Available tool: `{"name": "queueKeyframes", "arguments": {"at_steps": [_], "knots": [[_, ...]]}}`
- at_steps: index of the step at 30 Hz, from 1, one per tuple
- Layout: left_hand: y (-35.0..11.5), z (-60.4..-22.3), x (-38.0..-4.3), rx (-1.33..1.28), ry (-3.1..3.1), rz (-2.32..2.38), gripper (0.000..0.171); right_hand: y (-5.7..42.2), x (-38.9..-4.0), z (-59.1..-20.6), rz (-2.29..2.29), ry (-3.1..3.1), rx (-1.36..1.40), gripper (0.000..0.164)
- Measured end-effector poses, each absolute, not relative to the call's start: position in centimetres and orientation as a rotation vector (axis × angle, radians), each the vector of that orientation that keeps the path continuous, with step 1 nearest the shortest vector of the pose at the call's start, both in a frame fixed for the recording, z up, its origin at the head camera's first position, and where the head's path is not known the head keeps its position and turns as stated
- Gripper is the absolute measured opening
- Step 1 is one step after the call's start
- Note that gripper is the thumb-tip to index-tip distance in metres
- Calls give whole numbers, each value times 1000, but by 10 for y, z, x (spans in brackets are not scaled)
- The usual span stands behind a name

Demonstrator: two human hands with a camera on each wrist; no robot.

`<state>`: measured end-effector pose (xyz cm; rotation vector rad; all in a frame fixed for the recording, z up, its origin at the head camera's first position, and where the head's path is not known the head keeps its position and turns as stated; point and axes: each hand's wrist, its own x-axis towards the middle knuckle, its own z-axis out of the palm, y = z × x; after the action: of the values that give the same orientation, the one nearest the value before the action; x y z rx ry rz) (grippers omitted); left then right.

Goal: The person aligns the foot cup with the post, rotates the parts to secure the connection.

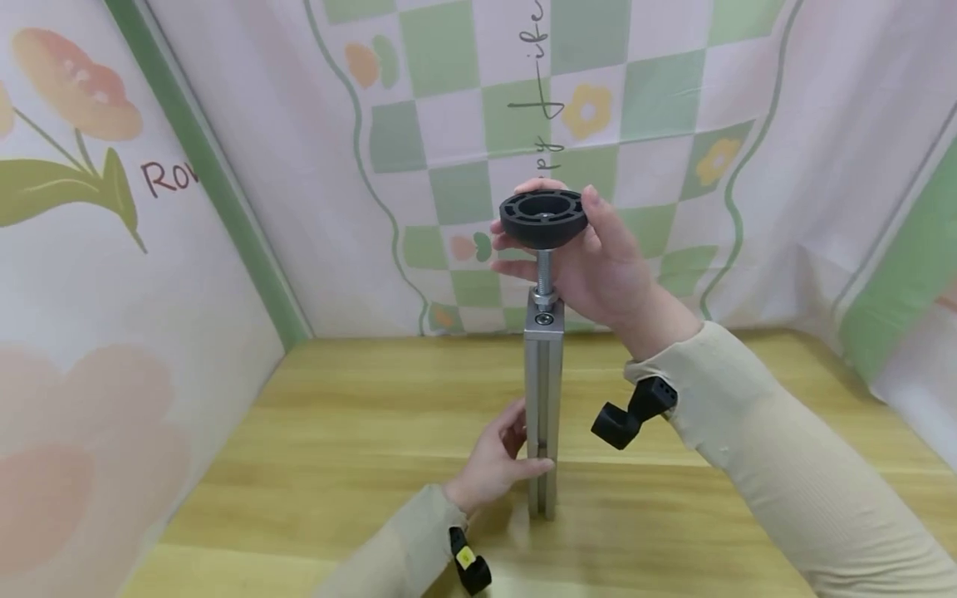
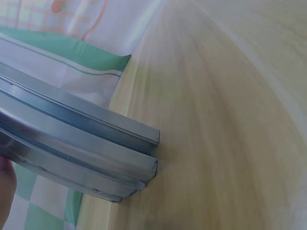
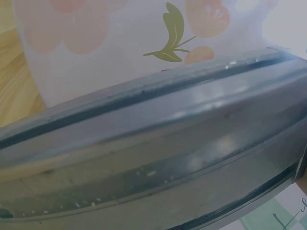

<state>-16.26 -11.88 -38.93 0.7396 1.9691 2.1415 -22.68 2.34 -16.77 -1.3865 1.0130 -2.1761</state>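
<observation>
A green-checked curtain (image 1: 676, 91) hangs behind a slotted metal post (image 1: 552, 390), with a wood-grain tabletop (image 1: 374, 399) spreading to either side of its base. The post itself is near upright, its lower end at the wood, though whether it rests its full weight there is hard to tell. At the post's upper end, a person's right hand (image 1: 609, 274) grasps a round black foot (image 1: 544, 235) by the rim, thumb on the right, fingers round the far side. Low on the post, the left hand (image 1: 493, 461) grips the metal, thumb across the near face. The foot sits hollow side up above the post, carried on a threaded rod (image 1: 544, 270); a nut (image 1: 545, 297) circles the rod's base, just beyond a small screw (image 1: 544, 319) sunk in the post's end. Careful work here would likely mean a firm left hold, the post's end squared on the wood, and any twist of the foot made level with the rod's line so its threads do not bind.
</observation>
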Motion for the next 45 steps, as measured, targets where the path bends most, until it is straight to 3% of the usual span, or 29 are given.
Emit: {"name": "queueKeyframes", "arguments": {"at_steps": [10,20,32,39,45], "knots": [[-122,-392,-161,749,1934,2162,72,24,-224,-169,-2268,945,-1390,34],[-124,-387,-160,774,1927,2174,71,17,-208,-159,-2521,1178,-1306,44],[-122,-391,-160,785,1931,2168,74,19,-204,-162,-2519,1287,-1266,56],[-123,-390,-160,815,1933,2150,75,28,-208,-161,-2391,1237,-1387,34],[-123,-391,-158,796,1922,2151,74,35,-208,-162,-2335,1285,-1395,32]]}}
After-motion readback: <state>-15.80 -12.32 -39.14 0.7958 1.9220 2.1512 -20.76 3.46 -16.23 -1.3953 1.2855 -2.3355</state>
